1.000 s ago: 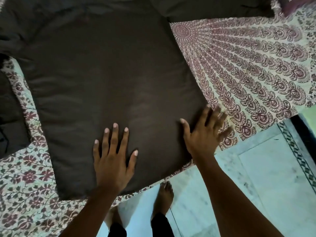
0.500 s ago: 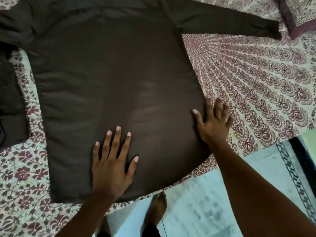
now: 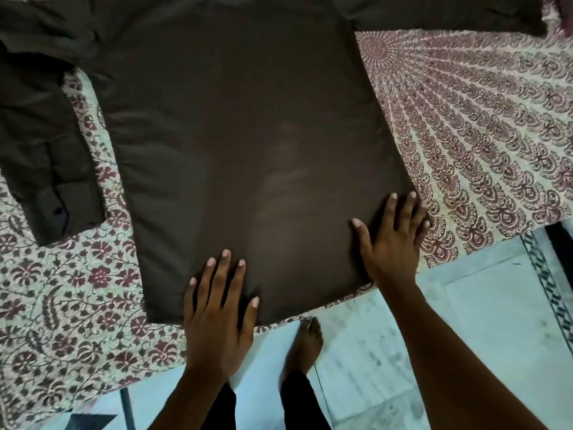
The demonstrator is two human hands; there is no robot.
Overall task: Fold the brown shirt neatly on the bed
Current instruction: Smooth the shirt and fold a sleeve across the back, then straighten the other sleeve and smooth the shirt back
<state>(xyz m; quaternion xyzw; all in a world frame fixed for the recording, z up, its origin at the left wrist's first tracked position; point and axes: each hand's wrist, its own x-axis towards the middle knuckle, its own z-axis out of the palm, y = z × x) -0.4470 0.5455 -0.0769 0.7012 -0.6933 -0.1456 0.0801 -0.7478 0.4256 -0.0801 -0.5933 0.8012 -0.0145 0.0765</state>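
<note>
The brown shirt point(image 3: 242, 144) lies spread flat, back side up, on the bed, its hem toward me at the bed's near edge. One long sleeve point(image 3: 46, 144) hangs down along the left side, its buttoned cuff low; the other sleeve point(image 3: 449, 17) stretches to the upper right. My left hand point(image 3: 217, 311) lies flat, fingers spread, on the hem near its middle. My right hand point(image 3: 393, 240) rests flat with fingers apart on the shirt's lower right corner, fingertips at the side seam. Neither hand grips the cloth.
The bed carries a cream sheet point(image 3: 483, 135) printed with maroon peacock and flower patterns. Its near edge runs diagonally below the hem. Beyond it is pale marble floor point(image 3: 483, 321) with a dark patterned border strip point(image 3: 545, 283). My bare foot point(image 3: 304, 346) stands on the floor close to the bed.
My right hand slid back from the side seam onto the shirt's lower right corner. My left hand stayed flat on the hem. The view shifted, showing more of the left sleeve.
</note>
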